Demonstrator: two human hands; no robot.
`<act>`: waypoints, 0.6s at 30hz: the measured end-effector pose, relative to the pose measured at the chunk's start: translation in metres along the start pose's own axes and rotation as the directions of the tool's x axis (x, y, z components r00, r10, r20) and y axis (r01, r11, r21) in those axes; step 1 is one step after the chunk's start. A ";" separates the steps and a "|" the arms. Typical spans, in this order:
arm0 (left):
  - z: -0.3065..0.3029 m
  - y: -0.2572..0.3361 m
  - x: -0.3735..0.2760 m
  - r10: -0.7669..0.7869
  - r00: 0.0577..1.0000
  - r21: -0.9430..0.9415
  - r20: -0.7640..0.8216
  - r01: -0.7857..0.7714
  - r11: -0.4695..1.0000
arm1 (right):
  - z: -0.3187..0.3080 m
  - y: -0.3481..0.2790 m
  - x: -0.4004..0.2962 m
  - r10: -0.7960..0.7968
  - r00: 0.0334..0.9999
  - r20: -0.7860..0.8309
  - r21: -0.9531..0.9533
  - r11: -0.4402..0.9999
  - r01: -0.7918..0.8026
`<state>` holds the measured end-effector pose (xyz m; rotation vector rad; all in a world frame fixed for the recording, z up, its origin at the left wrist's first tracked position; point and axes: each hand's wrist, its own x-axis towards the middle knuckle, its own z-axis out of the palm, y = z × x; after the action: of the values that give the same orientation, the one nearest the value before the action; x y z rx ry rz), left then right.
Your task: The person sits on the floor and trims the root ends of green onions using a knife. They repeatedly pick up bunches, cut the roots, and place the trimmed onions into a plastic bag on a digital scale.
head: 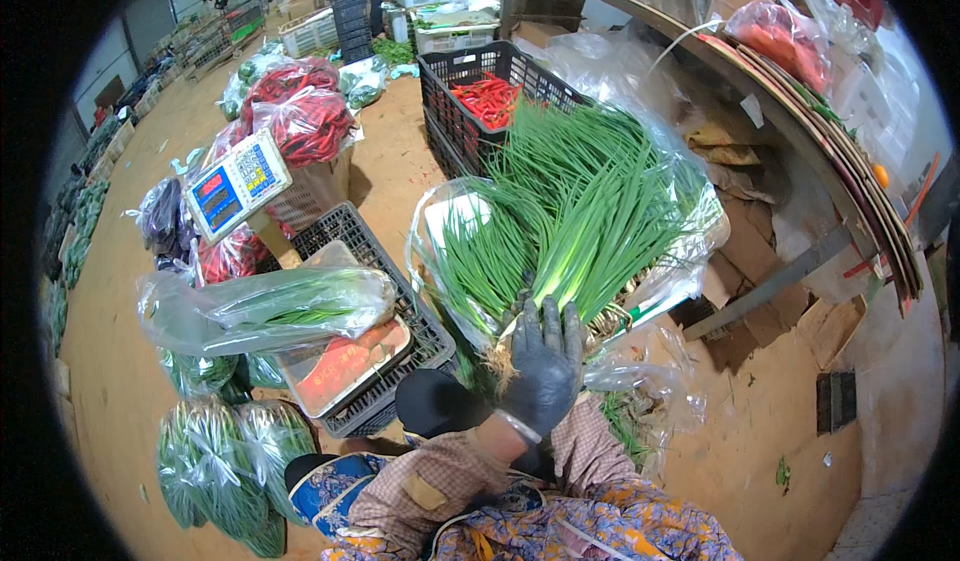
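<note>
My left hand (pixel 544 369), in a black glove, presses its fingers against the white lower stems of a bunch of scallions (pixel 577 249). Stringy roots (pixel 501 362) stick out beside the palm. My right sleeve (pixel 592 437) runs in beneath the left hand, which hides most of my right hand. Dark gloved fingertips (pixel 523 294) show at the left of the stems; whose hand they belong to is unclear. Under the bunch, more scallions (pixel 592 137) lie fanned out on a clear plastic bag (pixel 709 242).
On my left, a bagged scallion bundle (pixel 315 309) rests on a weighing scale with a lit display (pixel 238 184). Filled scallion bags (pixel 214 463) stand on the floor. A black crate (pixel 450 99) holds red chillies (pixel 486 99). A table edge (pixel 840 163) curves along the right.
</note>
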<state>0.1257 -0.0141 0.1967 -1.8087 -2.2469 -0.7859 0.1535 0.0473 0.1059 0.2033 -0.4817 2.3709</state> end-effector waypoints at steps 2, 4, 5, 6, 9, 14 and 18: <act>-0.023 -0.010 0.002 0.041 0.994 -0.283 -0.098 -0.068 0.957 | -0.005 -0.002 0.008 -0.024 0.999 0.032 0.006 1.000 0.024; -0.046 -0.032 -0.005 -0.009 0.985 -0.466 -0.171 -0.073 0.882 | -0.016 -0.001 0.020 -0.040 0.997 0.067 0.003 0.999 0.040; -0.057 -0.048 -0.012 -0.050 0.978 -0.544 -0.202 -0.070 0.836 | -0.023 0.000 0.030 -0.033 0.996 0.080 0.001 0.999 0.033; -0.066 -0.074 -0.029 -0.147 0.954 -0.566 -0.262 -0.029 0.824 | 0.002 0.013 0.033 0.008 0.996 -0.085 -0.067 0.998 -0.014; -0.088 -0.153 -0.054 -0.339 0.917 -0.505 -0.212 0.194 0.841 | 0.009 0.018 0.052 0.057 0.991 0.118 0.106 0.992 -0.069; -0.137 -0.307 -0.131 -0.386 0.895 0.395 -0.224 0.446 0.803 | 0.041 0.074 0.091 0.261 0.946 0.190 -0.285 0.937 -0.202; -0.176 -0.354 -0.134 -0.580 0.811 0.579 -0.077 0.511 0.636 | 0.073 0.140 0.117 0.387 0.914 0.127 -0.584 0.774 -0.246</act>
<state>-0.2092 -0.2628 0.1820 -0.9030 -2.7409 0.0035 -0.0260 -0.0062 0.1647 0.1438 -1.4051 2.4137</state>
